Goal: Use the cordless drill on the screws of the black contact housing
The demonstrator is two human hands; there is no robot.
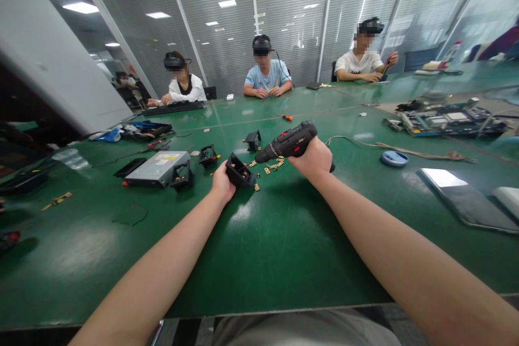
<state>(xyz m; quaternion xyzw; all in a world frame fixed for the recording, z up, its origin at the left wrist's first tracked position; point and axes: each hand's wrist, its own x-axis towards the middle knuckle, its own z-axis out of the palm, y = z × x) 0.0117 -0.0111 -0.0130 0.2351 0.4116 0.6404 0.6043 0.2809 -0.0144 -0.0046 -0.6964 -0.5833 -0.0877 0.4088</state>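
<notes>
My left hand (223, 184) grips a small black plastic housing (239, 171), tilted so its hollow inside faces me, with small brassy bits in it. In my right hand (316, 159) is a black cordless drill (287, 142) with red marks, its chuck pointing left toward the housing. The drill's front end is close to the housing; I cannot tell whether a bit touches it. Small brass-coloured metal pieces (274, 165) lie scattered on the table below the drill. Similar black housings stand nearby, one (253, 140) behind, others (208, 155) to the left.
On the green table (259, 259), a silver disc drive (160, 167) lies left. To the right are a round blue lid-like object (394, 158), a dark flat tablet-like device (466, 197) and circuit boards (454, 119). Several people, one in light blue (265, 75), sit across.
</notes>
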